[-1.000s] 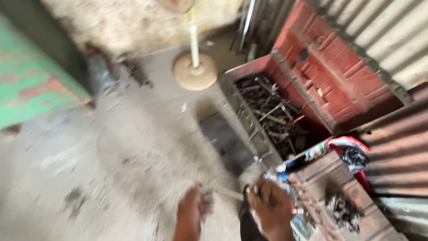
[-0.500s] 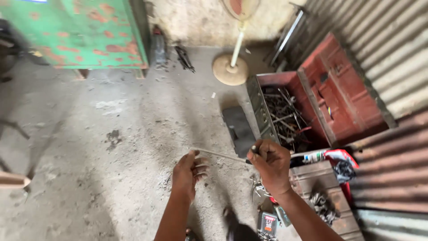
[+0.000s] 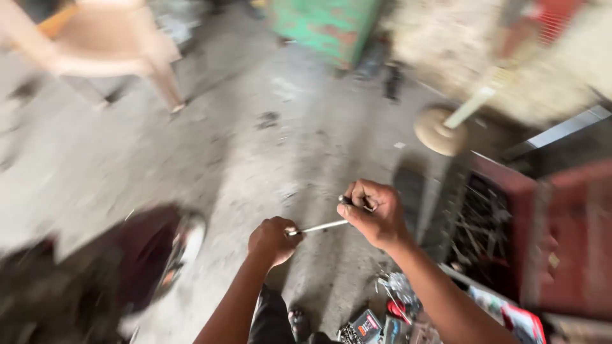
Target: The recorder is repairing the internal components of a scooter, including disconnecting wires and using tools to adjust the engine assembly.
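both hands are clenched on a thin metal rod (image 3: 317,227), left hand (image 3: 273,239) on one end and right hand (image 3: 373,213) on the other, held level over the concrete floor (image 3: 255,159) by the red toolbox (image 3: 510,242), so I'd guess it's mid-handling and next needs a steady two-handed grip

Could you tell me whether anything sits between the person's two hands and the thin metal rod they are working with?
Nothing visible does. The left hand and the right hand are both closed directly on the metal rod, one at each end, with only bare concrete floor beneath.
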